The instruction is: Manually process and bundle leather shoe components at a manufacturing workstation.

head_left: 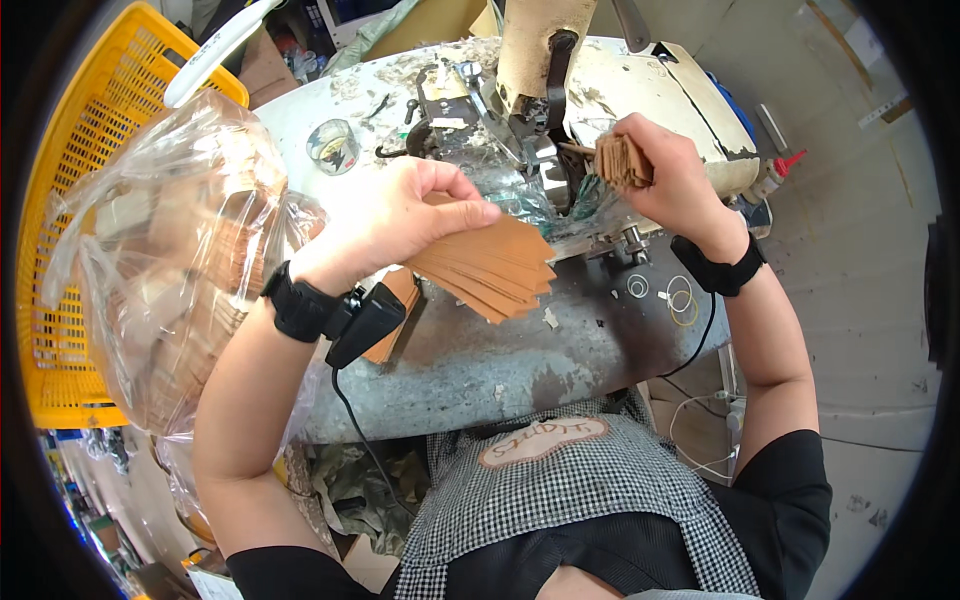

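Note:
My left hand [425,205] pinches a fanned stack of flat tan leather-like pieces [490,265] between thumb and fingers, over the near middle of the worktable. Their pointed ends spread toward the right. My right hand [665,170] is closed around a thick bundle of small brown strips [622,162], seen end-on, beside the working head of a machine [550,170]. More tan pieces [397,315] lie on the table beneath my left wrist, partly covered by the black device strapped there.
A clear plastic bag [190,270] full of tan pieces leans in a yellow basket [75,330] on the left. A glass [333,147] stands on the worktable [480,370]. Rubber bands [682,300] lie near the right edge. A red-tipped bottle [775,175] stands beyond my right wrist.

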A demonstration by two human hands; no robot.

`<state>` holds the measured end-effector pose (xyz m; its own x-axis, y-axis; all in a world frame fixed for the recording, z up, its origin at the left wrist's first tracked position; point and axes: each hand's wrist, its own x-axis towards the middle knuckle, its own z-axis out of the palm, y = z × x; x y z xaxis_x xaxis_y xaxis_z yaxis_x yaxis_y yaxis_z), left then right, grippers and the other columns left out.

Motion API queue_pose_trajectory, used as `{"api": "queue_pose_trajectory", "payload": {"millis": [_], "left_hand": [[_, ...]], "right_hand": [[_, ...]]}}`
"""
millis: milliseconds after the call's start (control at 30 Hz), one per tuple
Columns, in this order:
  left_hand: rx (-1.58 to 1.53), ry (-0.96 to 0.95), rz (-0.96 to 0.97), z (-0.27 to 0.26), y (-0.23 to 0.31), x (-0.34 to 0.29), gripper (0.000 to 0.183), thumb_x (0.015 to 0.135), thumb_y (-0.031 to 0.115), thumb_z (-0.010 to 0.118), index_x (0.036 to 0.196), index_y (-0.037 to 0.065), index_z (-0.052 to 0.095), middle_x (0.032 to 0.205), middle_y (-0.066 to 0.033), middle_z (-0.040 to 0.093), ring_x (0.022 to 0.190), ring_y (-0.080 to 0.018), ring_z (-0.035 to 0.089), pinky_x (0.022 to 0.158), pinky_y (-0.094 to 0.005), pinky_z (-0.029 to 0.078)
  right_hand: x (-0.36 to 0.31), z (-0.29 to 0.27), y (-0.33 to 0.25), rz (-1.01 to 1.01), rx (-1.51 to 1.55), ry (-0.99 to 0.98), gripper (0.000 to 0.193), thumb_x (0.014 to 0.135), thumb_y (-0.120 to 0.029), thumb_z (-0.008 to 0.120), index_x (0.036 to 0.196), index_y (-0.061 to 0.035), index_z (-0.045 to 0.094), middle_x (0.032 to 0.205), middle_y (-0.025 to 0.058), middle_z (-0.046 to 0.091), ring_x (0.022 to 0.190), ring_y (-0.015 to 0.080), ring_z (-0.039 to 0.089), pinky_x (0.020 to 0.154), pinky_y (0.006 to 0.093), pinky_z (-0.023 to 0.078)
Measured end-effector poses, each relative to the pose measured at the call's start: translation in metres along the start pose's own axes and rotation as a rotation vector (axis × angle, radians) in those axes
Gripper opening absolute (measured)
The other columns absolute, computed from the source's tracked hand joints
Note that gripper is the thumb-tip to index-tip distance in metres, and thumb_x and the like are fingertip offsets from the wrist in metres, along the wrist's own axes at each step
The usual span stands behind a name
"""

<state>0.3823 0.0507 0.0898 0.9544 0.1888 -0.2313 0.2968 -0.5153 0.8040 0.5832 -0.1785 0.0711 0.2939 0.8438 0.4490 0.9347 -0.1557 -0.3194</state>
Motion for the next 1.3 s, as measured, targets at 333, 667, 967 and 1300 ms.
{"api": "queue_pose_trajectory", "payload": {"millis": [333,667,967,1300], "left_hand": [[0.017,-0.087,0.407,0.041,0.034,-0.011,0.035,0.087,0.019,0.072,0.116,0.001,0.064,0.081,-0.0061,0.067,0.075,-0.0099,0.059,0.075,-0.0265,0.049],[-1.020,-0.218,0.037,0.062,0.007,-0.012,0.020,0.097,0.021,0.063,0.106,0.004,0.068,0.095,0.0012,0.070,0.084,-0.0030,0.062,0.076,-0.0202,0.051],[-1.133,-0.314,-0.035,0.089,0.020,-0.011,0.026,0.099,0.023,0.060,0.115,0.002,0.064,0.103,-0.0020,0.068,0.091,-0.0065,0.064,0.082,-0.0235,0.052],[-0.725,-0.393,0.076,0.072,0.016,-0.025,0.022,0.095,0.020,0.066,0.107,0.003,0.070,0.086,-0.0004,0.070,0.078,-0.0045,0.062,0.072,-0.0222,0.050]], "right_hand": [[0.003,-0.047,-0.056,0.440,0.684,-0.591,0.023,0.072,-0.004,0.068,0.094,-0.0019,0.061,0.080,-0.0012,0.057,0.075,0.0070,0.050,0.068,0.0228,0.042],[-0.044,-0.011,-0.043,0.454,1.563,0.085,0.056,0.071,-0.022,0.078,0.118,-0.0053,0.052,0.114,0.0118,0.060,0.074,0.0095,0.052,0.065,0.0243,0.045],[-0.037,-0.002,-0.077,0.434,1.415,0.297,0.061,0.074,-0.027,0.079,0.124,-0.0045,0.053,0.103,0.0067,0.063,0.089,0.0130,0.058,0.080,0.0284,0.049],[-0.042,-0.008,-0.047,0.461,1.549,0.191,0.037,0.095,-0.037,0.056,0.109,-0.0028,0.060,0.095,0.0075,0.063,0.075,0.0103,0.057,0.068,0.0249,0.048]]}}
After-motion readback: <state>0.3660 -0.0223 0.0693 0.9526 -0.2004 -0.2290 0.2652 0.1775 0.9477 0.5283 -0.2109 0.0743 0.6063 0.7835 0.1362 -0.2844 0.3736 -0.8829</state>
